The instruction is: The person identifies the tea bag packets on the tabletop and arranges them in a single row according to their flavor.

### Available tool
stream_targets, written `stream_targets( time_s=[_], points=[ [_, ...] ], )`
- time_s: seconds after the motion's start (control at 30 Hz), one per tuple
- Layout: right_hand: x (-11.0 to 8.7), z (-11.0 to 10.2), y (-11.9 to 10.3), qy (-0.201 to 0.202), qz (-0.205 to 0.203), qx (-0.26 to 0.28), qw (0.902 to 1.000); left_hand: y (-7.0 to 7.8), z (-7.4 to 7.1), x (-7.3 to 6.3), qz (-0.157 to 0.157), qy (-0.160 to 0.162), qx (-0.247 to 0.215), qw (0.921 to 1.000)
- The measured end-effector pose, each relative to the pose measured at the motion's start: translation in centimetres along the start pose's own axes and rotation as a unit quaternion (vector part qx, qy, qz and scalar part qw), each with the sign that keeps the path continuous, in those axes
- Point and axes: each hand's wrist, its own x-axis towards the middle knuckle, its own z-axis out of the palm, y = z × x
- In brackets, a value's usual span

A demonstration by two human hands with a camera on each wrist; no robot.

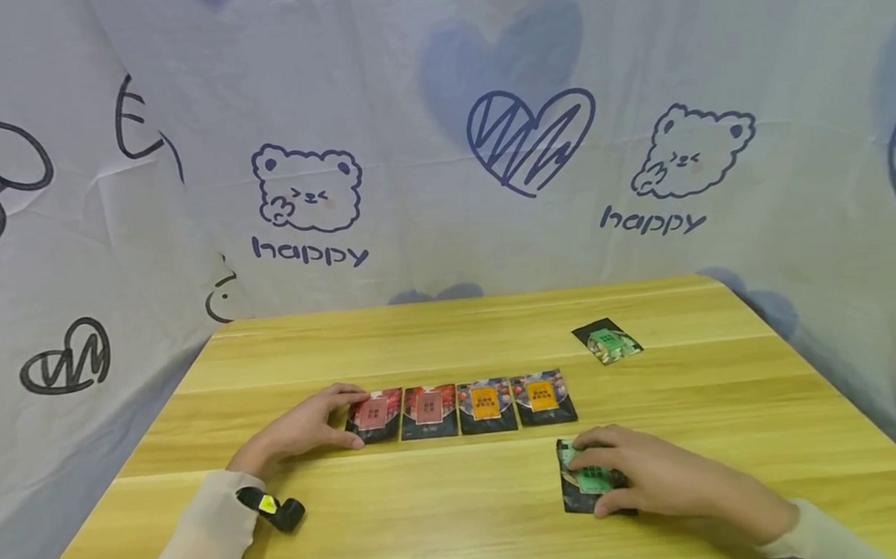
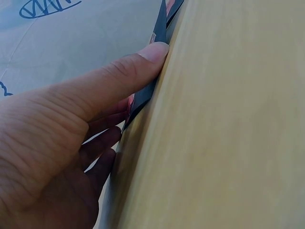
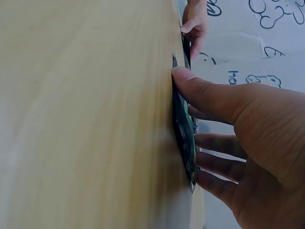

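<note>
In the head view my left hand [image 1: 312, 423] touches the left side of a red-labelled sachet [image 1: 375, 416], index finger near its top edge and thumb at its lower corner. In the left wrist view the thumb [image 2: 155, 52] presses along the sachet's dark edge. My right hand [image 1: 640, 471] grips a green-labelled black sachet [image 1: 578, 499] nearer the front, its thumb at the bottom edge and fingers over the printed face. In the right wrist view this sachet [image 3: 180, 124] looks slightly bowed, close over the table.
Right of the touched sachet, a second red sachet [image 1: 429, 412] and two orange-labelled ones, one left [image 1: 487, 405] and one right [image 1: 543, 397], continue the row. Another green sachet [image 1: 608, 341] lies askew at the back right. A printed cloth [image 1: 417, 264] hangs behind the wooden table [image 1: 398, 515].
</note>
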Motion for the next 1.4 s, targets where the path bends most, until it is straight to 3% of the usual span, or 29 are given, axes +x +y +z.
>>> stream_targets(
  time_s=[0.3, 0.53, 1.4],
  points=[
    [-0.9, -0.8, 0.8, -0.008, 0.036, 0.016, 0.9992, 0.2, -0.2, 0.5, 0.004, -0.003, -0.005, 1.0],
    [-1.0, -0.8, 1.5, -0.01, 0.027, 0.02, 0.9994, 0.1, 0.0, 0.3, 0.002, -0.002, -0.001, 1.0],
    [-1.9, -1.3, 4.4, 0.011, 0.058, 0.049, 0.9971, -0.3, 0.2, -0.1, -0.001, 0.001, -0.01, 0.9999]
  ],
)
